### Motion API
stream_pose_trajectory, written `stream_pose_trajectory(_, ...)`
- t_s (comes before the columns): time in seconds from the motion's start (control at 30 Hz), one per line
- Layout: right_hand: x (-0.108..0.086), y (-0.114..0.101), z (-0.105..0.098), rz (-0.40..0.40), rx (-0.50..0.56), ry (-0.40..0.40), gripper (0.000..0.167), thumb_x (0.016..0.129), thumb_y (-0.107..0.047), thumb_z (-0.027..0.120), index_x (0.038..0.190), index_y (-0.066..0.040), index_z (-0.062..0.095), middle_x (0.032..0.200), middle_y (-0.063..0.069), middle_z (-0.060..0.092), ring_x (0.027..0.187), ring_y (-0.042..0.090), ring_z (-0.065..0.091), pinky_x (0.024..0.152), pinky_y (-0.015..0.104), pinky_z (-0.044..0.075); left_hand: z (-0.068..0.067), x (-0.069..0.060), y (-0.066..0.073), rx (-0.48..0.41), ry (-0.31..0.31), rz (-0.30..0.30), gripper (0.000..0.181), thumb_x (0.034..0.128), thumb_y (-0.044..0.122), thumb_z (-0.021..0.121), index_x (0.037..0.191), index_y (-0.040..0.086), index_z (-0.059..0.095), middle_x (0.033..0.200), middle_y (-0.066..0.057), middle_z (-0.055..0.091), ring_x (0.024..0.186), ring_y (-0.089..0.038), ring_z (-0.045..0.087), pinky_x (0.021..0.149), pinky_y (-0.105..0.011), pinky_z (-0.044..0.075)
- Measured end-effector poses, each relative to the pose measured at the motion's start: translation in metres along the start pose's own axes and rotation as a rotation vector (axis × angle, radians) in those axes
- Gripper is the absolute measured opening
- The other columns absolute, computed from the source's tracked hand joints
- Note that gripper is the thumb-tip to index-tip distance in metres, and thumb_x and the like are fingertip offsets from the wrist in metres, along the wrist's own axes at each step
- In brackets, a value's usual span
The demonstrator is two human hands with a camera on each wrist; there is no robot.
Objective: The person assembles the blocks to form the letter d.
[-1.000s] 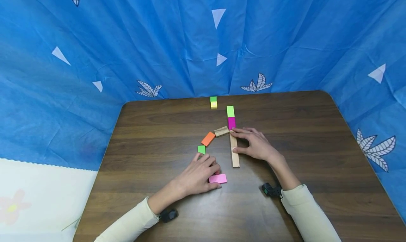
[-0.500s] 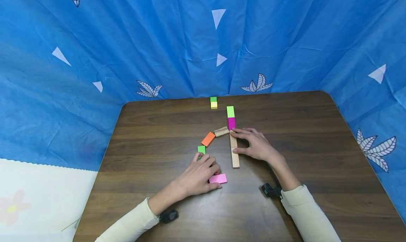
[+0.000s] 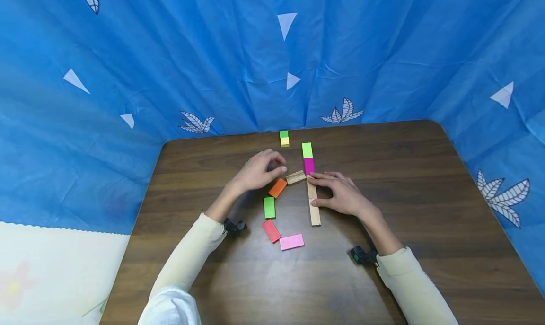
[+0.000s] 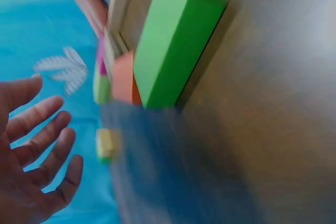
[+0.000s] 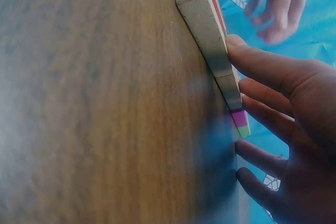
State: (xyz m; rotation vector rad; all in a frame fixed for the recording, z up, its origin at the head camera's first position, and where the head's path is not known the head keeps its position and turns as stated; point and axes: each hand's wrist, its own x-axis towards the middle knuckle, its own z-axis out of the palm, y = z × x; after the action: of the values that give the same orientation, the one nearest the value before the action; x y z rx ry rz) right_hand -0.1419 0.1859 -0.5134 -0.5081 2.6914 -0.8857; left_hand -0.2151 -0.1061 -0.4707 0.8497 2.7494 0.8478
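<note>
My left hand (image 3: 257, 170) hovers just behind the orange block (image 3: 278, 188); in the left wrist view its fingers (image 4: 44, 148) are spread loosely, holding nothing. My right hand (image 3: 342, 192) touches the row of plain wooden blocks (image 3: 312, 191) with thumb and fingertips. That row continues away into a magenta block (image 3: 309, 166) and a lime block (image 3: 307, 150). From its middle a curve bends left: a tan wooden block (image 3: 295, 177), the orange one, a green block (image 3: 269, 207), a red block (image 3: 271, 231) and a pink block (image 3: 292, 242). Between pink and the row lies a gap.
Near the table's back edge sit a small yellow block (image 3: 285, 142) and a green block (image 3: 284, 134), touching. A blue curtain (image 3: 238, 55) hangs behind the brown table (image 3: 404, 173). Each wrist carries a black camera.
My left hand has left the red and pink blocks and moved away from me to beside the orange block, uncovering the green and red blocks. My right hand stays on the wooden row.
</note>
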Motion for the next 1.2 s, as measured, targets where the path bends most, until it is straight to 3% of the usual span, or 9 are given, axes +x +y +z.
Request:
stream_pose_trajectory(0.13,0.000,-0.001,0.002,-0.006,-0.003,-0.008,0.075,0.094,-0.046,0.083,0.160,-0.030,0.052,0.173,0.000,0.043,0.159,0.044,0.032,0.119,0.087,0.017,0.001,0.040,-0.022,-0.064,0.023,-0.048,0.028,0.1063,0.029,0.068,0.127,0.011,0.072,0.121,-0.007,0.070,0.111,-0.023,0.069,0.101,-0.043,0.056)
stream_pose_trajectory(0.23,0.000,-0.003,0.004,-0.013,-0.007,-0.011,0.075,0.094,-0.047,0.082,0.160,-0.031,0.052,0.174,0.001,0.043,0.160,0.043,0.032,0.120,0.087,0.017,0.002,0.064,-0.035,-0.046,0.020,-0.090,0.032,0.1068,0.027,0.067,0.133,0.008,0.071,0.125,-0.010,0.068,0.115,-0.027,0.066,0.103,-0.045,0.054)
stream_pose_trajectory(0.43,0.000,-0.007,0.004,-0.023,0.000,-0.012,0.075,0.093,-0.046,0.083,0.160,-0.030,0.053,0.173,-0.001,0.043,0.160,0.042,0.033,0.121,0.083,0.019,0.003,0.088,-0.052,0.034,0.007,-0.183,0.032,0.1051,0.025,0.070,0.133,0.009,0.070,0.130,-0.012,0.062,0.120,-0.028,0.062,0.107,-0.043,0.052)
stream_pose_trajectory(0.7,-0.001,-0.007,-0.001,-0.019,-0.007,-0.013,0.075,0.093,-0.046,0.083,0.160,-0.029,0.052,0.174,0.001,0.042,0.160,0.043,0.033,0.121,0.085,0.018,0.004,0.097,-0.051,0.129,-0.029,-0.185,0.028,0.1005,0.020,0.077,0.125,0.013,0.066,0.124,-0.008,0.060,0.114,-0.025,0.058,0.103,-0.043,0.051)
stream_pose_trajectory(0.93,-0.001,-0.005,-0.002,-0.012,-0.008,-0.009,0.075,0.093,-0.046,0.083,0.160,-0.029,0.053,0.174,0.000,0.043,0.161,0.043,0.032,0.121,0.085,0.018,0.006,0.101,-0.047,0.138,-0.043,-0.191,0.029,0.1001,0.024,0.077,0.123,0.013,0.064,0.122,-0.007,0.062,0.113,-0.024,0.059,0.101,-0.043,0.052)
stream_pose_trajectory(1.03,-0.002,-0.003,-0.002,-0.008,-0.012,-0.009,0.076,0.093,-0.046,0.083,0.160,-0.029,0.052,0.173,0.001,0.043,0.160,0.043,0.032,0.120,0.086,0.018,0.009,0.095,-0.044,0.132,-0.052,-0.155,0.034,0.1001,0.027,0.076,0.128,0.011,0.064,0.122,-0.008,0.064,0.113,-0.024,0.060,0.101,-0.042,0.052)
stream_pose_trajectory(1.2,0.000,-0.003,-0.003,0.004,-0.016,-0.019,0.076,0.093,-0.047,0.083,0.160,-0.030,0.052,0.173,0.001,0.043,0.159,0.042,0.033,0.121,0.083,0.022,0.008,0.074,-0.029,0.115,-0.049,-0.059,0.038,0.0974,0.030,0.078,0.128,0.009,0.070,0.119,-0.008,0.067,0.112,-0.023,0.062,0.101,-0.041,0.052)
